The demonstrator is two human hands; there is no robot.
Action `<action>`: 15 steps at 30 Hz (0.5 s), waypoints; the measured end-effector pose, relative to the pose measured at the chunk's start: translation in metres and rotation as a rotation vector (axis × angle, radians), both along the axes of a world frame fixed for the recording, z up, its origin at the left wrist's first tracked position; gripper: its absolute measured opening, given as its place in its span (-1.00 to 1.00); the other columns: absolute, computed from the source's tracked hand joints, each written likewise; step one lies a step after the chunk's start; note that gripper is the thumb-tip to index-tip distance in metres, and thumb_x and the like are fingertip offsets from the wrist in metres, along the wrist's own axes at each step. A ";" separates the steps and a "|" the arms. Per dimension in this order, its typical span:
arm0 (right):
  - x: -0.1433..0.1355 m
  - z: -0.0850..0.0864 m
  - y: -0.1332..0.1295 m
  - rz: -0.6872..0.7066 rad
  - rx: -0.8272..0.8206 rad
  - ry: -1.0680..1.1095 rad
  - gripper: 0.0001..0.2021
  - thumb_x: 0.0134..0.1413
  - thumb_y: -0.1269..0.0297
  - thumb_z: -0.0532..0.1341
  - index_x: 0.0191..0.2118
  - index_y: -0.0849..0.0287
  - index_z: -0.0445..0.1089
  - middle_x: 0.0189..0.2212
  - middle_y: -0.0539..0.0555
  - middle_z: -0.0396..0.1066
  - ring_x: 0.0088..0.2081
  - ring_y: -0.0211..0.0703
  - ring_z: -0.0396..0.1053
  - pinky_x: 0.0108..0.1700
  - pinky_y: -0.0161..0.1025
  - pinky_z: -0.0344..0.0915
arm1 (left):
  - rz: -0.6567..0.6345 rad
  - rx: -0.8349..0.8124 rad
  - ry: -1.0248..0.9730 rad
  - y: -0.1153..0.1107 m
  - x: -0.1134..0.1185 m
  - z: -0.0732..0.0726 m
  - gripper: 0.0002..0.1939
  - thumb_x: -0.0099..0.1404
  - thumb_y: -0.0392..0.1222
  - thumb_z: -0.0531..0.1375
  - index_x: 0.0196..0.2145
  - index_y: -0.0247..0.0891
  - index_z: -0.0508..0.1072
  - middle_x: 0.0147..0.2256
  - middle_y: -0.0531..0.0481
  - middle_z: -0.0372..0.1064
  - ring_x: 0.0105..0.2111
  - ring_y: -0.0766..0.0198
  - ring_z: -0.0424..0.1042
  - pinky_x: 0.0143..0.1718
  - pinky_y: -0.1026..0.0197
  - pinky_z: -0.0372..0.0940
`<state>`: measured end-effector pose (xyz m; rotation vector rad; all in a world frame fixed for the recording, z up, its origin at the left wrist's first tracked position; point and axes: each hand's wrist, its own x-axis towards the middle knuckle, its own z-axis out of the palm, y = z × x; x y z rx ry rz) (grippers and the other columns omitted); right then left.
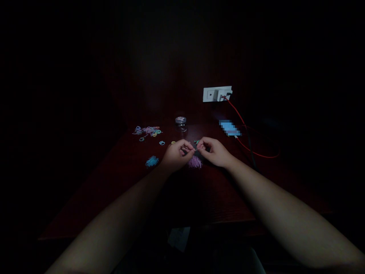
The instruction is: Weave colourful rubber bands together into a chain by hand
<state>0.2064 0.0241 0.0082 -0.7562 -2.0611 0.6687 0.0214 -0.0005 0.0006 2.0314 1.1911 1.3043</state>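
Judging from the piles, grouping by colour appears only partly done. A blue pile (152, 162) is gathered on the counter (114, 182) beside the left hand (178, 154), and a purple pile (195, 163) is set below the fingertips. A mixed pile (147, 131) of small bands is left unsorted at the far left, with a loose blue band (162, 143) placed nearer. Both the left hand and the right hand (216, 153) are narrowed to a pinch; a small pale thing (195, 149) seems to be held between them, but its kind cannot be told.
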 end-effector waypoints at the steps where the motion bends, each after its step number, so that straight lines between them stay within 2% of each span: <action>1: 0.000 0.000 0.000 0.001 0.000 0.003 -0.94 0.04 0.36 0.17 -0.38 0.24 0.33 -0.52 -0.02 0.27 -0.48 -0.30 0.18 -0.40 -0.32 0.17 | -0.005 -0.005 -0.001 0.000 0.000 0.000 -0.89 0.14 -0.19 0.23 -0.37 -0.27 0.42 -0.42 0.02 0.44 -0.44 0.37 0.38 -0.46 0.33 0.21; 7: -0.001 0.001 -0.001 0.001 -0.001 0.018 -0.93 0.04 0.35 0.19 -0.38 0.24 0.34 -0.52 -0.01 0.28 -0.48 -0.30 0.20 -0.40 -0.32 0.18 | -0.033 -0.035 -0.028 -0.002 0.000 0.002 -0.83 0.11 -0.15 0.27 -0.35 -0.27 0.41 -0.45 0.04 0.42 -0.43 0.36 0.40 -0.46 0.32 0.23; 15: -0.001 0.001 -0.002 0.005 0.005 0.014 -0.92 0.04 0.33 0.19 -0.37 0.23 0.35 -0.52 -0.01 0.29 -0.48 -0.29 0.21 -0.40 -0.32 0.19 | -0.028 -0.027 -0.036 0.000 0.001 -0.001 -0.87 0.12 -0.20 0.25 -0.35 -0.27 0.41 -0.44 0.04 0.43 -0.45 0.38 0.39 -0.48 0.34 0.23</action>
